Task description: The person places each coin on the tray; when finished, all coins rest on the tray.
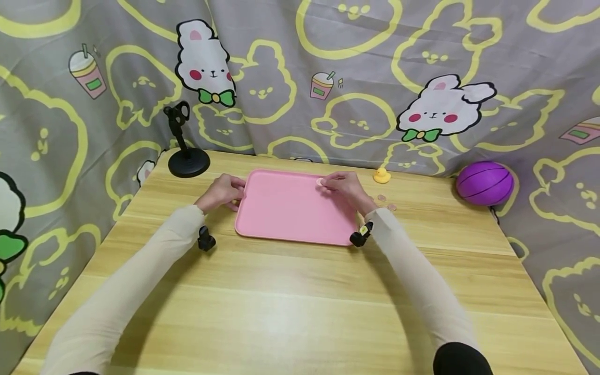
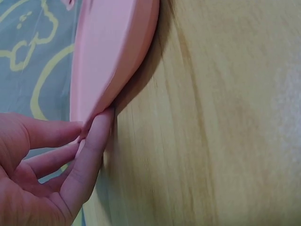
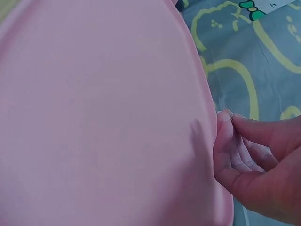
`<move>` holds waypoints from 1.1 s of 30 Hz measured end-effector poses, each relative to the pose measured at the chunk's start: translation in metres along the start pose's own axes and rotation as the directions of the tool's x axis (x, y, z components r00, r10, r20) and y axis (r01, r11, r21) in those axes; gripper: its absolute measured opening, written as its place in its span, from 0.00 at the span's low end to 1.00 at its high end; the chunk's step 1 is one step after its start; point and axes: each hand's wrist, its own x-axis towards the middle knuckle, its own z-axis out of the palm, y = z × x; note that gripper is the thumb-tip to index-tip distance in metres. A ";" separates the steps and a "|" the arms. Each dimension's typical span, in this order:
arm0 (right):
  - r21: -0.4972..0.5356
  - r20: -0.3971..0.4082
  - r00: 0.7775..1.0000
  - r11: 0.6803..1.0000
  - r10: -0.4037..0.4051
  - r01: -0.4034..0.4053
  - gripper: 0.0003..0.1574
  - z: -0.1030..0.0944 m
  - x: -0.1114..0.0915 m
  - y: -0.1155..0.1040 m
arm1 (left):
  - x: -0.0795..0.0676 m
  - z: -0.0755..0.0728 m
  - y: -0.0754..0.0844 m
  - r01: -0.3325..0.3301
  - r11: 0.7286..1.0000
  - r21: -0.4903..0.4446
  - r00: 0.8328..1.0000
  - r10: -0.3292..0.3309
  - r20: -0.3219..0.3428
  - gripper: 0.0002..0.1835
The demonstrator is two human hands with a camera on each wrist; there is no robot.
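A pink rectangular tray (image 1: 295,208) lies near the back of the wooden table. My left hand (image 1: 222,191) grips its left edge; in the left wrist view the fingers and thumb (image 2: 96,134) pinch the rim (image 2: 106,96). Over the tray's back right part, my right hand (image 1: 346,188) pinches a small pale round disc (image 1: 321,182) between its fingertips. The right wrist view shows this hand (image 3: 263,160) beside the tray's rim, with only a sliver of the disc (image 3: 229,113) showing.
Several small pinkish discs (image 1: 391,207) lie just right of the tray, partly hidden by my right wrist. A yellow rubber duck (image 1: 382,175) sits behind them. A purple ball (image 1: 485,183) is at the back right, a black stand (image 1: 189,162) at the back left. A patterned curtain (image 1: 281,67) borders the table (image 1: 290,312).
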 end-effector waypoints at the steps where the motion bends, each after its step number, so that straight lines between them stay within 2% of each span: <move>1: 0.013 0.010 1.000 1.000 0.007 -0.007 0.21 0.004 0.002 0.000 | 0.000 0.000 0.000 0.001 1.000 0.000 1.000 -0.001 0.003 0.25; 10: 0.143 0.089 0.992 0.984 0.090 -0.103 0.19 0.047 0.020 -0.003 | -0.002 -0.001 -0.001 -0.012 1.000 -0.002 1.000 0.012 0.013 0.25; 15: 0.159 0.042 0.994 0.982 0.098 -0.103 0.18 0.070 0.033 -0.005 | -0.002 -0.001 -0.001 -0.014 1.000 0.002 1.000 0.014 0.007 0.25; 22: 0.163 -0.006 0.995 0.982 0.095 -0.093 0.14 0.090 0.040 -0.007 | 0.001 0.001 -0.002 -0.024 1.000 0.002 1.000 0.024 0.012 0.25; 25: 0.147 -0.015 0.995 0.984 0.099 -0.096 0.13 0.094 0.040 -0.009 | 0.001 0.002 -0.002 -0.024 1.000 0.006 1.000 0.024 0.012 0.25; 33: -0.016 -0.050 0.997 0.998 0.065 -0.065 0.10 0.102 0.037 -0.016 | 0.001 0.002 -0.003 -0.036 0.999 0.014 0.999 0.036 0.013 0.26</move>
